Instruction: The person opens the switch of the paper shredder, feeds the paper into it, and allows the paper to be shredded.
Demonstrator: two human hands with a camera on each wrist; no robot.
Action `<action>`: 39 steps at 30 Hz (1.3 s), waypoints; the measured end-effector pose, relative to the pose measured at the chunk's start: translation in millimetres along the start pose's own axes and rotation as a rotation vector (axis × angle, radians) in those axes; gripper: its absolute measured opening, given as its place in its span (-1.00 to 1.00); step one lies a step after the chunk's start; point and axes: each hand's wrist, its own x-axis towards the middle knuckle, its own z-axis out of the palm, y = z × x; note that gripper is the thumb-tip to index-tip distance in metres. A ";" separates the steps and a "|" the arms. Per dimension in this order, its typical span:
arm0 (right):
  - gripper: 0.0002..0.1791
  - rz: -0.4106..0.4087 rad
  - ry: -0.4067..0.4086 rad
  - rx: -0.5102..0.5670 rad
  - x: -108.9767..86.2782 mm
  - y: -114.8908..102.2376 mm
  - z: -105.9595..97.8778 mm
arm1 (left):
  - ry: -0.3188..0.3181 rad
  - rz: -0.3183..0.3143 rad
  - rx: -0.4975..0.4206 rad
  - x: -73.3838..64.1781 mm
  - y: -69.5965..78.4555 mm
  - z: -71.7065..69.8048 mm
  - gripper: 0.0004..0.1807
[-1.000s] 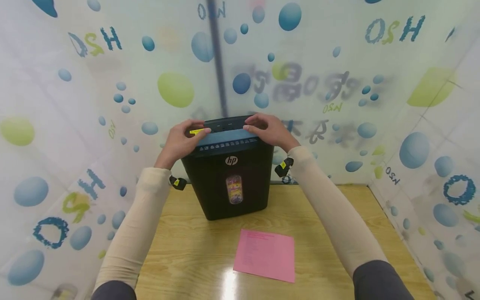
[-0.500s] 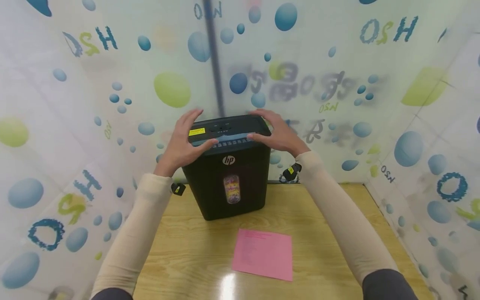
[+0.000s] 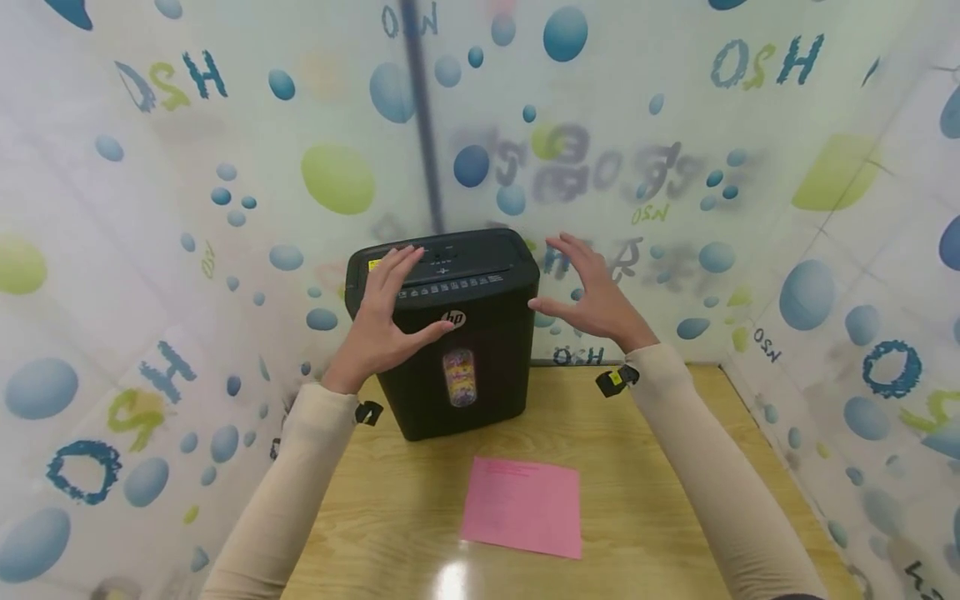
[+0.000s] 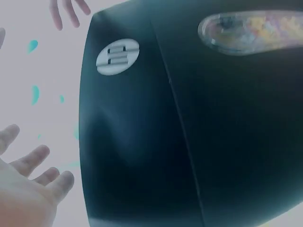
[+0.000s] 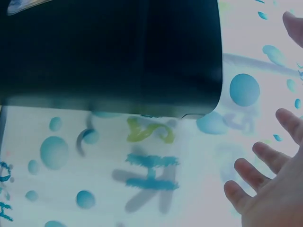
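A black HP paper shredder stands upright on the wooden table, and coloured shreds show through its front window. My left hand is held before the shredder's left front, fingers spread, holding nothing. Off the shredder's right side, my right hand hovers with its fingers extended and nothing in it. No paper sticks out of the shredder's top. In the left wrist view the HP logo and dark front fill most of the picture. A pink sheet of paper lies flat in front of the shredder.
The wooden table runs up to a white curtain printed with blue and green dots, which encloses the back and both sides. A yellow label on the shredder's top is partly hidden by my left hand.
The strip of blue paper along the shredder's top has shrunk and gone from sight into it. Both hands have let go, opened and drawn back, the right one moving right.
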 end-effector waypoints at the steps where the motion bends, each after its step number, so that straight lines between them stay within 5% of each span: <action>1: 0.04 0.003 0.007 -0.001 -4.8 2.7 0.6 | -0.003 0.009 -0.003 -2.1 1.2 2.4 0.16; 21: 0.08 0.106 0.062 -0.018 -85.2 53.9 21.4 | 0.034 0.209 -0.182 -52.3 2.8 66.2 0.13; 39: 0.10 0.182 -0.014 -0.011 -140.3 89.7 83.3 | -0.161 -0.058 -0.127 -130.4 -30.3 138.4 0.14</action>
